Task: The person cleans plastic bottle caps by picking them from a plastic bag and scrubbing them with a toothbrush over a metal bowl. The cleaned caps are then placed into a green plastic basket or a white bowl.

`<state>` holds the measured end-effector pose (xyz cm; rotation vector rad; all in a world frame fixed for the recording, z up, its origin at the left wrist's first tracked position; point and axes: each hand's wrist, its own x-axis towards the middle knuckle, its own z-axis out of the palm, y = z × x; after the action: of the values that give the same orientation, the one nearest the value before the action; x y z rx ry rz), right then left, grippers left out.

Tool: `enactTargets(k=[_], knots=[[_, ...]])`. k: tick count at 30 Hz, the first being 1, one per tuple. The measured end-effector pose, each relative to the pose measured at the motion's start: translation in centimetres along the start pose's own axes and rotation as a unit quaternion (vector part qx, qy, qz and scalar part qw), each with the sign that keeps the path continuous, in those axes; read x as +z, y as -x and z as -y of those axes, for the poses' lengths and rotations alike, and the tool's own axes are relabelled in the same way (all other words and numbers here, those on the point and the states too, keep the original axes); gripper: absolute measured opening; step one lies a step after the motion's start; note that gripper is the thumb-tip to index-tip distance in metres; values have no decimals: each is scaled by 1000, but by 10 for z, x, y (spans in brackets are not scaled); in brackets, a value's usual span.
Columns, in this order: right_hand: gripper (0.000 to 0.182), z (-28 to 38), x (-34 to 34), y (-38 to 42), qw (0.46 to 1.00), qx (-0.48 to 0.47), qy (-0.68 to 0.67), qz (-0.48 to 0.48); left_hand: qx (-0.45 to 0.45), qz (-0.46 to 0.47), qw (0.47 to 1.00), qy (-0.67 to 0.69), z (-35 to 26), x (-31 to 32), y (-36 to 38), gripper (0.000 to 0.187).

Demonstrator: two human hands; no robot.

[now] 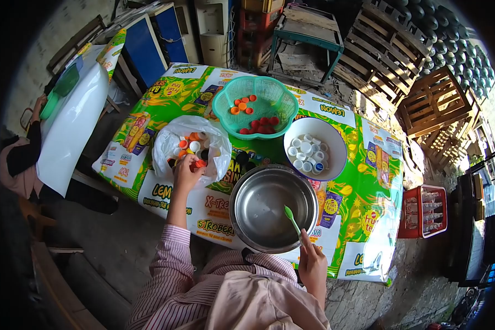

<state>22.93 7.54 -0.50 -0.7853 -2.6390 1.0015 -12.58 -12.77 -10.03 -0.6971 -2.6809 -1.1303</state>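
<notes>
My left hand point(188, 172) reaches into a white plastic bag point(160, 151) of mixed bottle caps, its fingers pinched on an orange-red bottle cap point(198, 164). My right hand point(312, 263) grips a light green plastic spoon point(290, 215), whose head is over the steel bowl point(239, 225). Only some water-like sheen shows inside that bowl. Behind it stands a green plastic basket point(225, 91) with orange caps point(243, 106) and red caps point(263, 125) in separate groups. A white enamel basin point(338, 144) at right holds many white caps point(308, 151). A few black caps point(242, 158) lie between bag and steel bowl.
A printed green and white cloth point(220, 201) covers the table. At left another person point(19, 159) sits by a second covered table point(74, 126) with green containers. A red crate point(423, 212) stands right; wooden pallets point(382, 47) and a teal-framed table point(308, 30) are behind.
</notes>
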Motion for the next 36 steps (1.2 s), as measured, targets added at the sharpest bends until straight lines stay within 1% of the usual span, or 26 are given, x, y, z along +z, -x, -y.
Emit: enactTargets(k=[1, 3, 5, 7, 8, 9, 11, 12, 13, 14, 15, 16, 17, 19, 21, 23, 24, 25, 27, 28, 30, 31, 33, 35, 36], knots=[[49, -1, 2, 0, 1000, 2, 0, 0, -9, 0, 1000, 6, -2, -3, 0, 32], [47, -5, 6, -1, 997, -49, 18, -52, -24, 0, 999, 24, -7, -11, 2, 31], [48, -2, 3, -2, 998, -40, 16, -54, -37, 4, 998, 44, -11, -15, 2, 30], [50, 1, -1, -2, 1000, -2, 7, -12, -5, 7, 1000, 9, -8, -18, 4, 29], [49, 1, -1, -2, 1000, -6, -2, -21, 0, 9, 1000, -29, 1, -17, 4, 31], [49, 0, -2, -2, 1000, 0, 0, -23, -2, -8, 999, -33, -4, -20, 4, 31], [49, 0, -4, 0, 999, 4, 6, -31, 19, -70, 997, 6, -16, -23, 7, 31], [48, 1, -6, 0, 999, 18, 2, -26, -24, -62, 997, 42, -40, -31, 9, 25], [48, -2, -5, 0, 999, 23, 3, -27, -23, -57, 997, 44, -49, -29, 11, 25], [49, -6, -3, 0, 998, 4, -6, -60, 6, -46, 988, 147, -55, -27, 13, 23], [49, -10, -3, 0, 995, -16, -15, -93, 34, -35, 968, 247, -63, -25, 16, 22], [49, -12, -4, 0, 995, -16, -21, -96, 60, 10, 969, 238, -76, -24, 21, 23], [49, -12, -5, 0, 995, -14, -20, -96, 86, 42, 958, 269, -88, -20, 25, 24], [49, -11, -8, 0, 996, 2, -15, -92, 100, 107, 938, 314, -114, -7, 36, 25], [48, -11, -8, 1, 995, 0, -19, -100, 126, 179, 928, 302, -133, 5, 45, 29], [48, -12, -7, 3, 995, 1, -24, -101, 124, 277, 916, 263, -150, 17, 51, 36], [48, -12, -7, 3, 994, 4, -24, -104, 144, 307, 898, 281, -154, 27, 53, 39], [47, -11, -8, 4, 995, 12, -30, -92, 150, 327, 894, 267, -160, 36, 56, 43], [46, -11, -8, 7, 996, 23, -35, -82, 197, 382, 879, 208, -167, 50, 58, 53], [46, -11, -7, 8, 996, 24, -34, -83, 199, 384, 877, 209, -166, 59, 59, 53], [46, -11, -8, 11, 996, 28, -32, -84, 284, 371, 876, 117, -163, 76, 61, 62], [46, -11, -9, 12, 996, 29, -32, -84, 285, 373, 875, 119, -161, 83, 61, 62], [46, -12, -8, 14, 995, 30, -30, -87, 289, 408, 863, 69, -159, 93, 59, 66], [49, -17, -4, 14, 992, 10, -46, -113, 296, 395, 866, 80, -158, 98, 59, 64], [49, -15, -7, 15, 993, 19, -41, -106, 302, 384, 868, 89, -159, 99, 58, 62]])
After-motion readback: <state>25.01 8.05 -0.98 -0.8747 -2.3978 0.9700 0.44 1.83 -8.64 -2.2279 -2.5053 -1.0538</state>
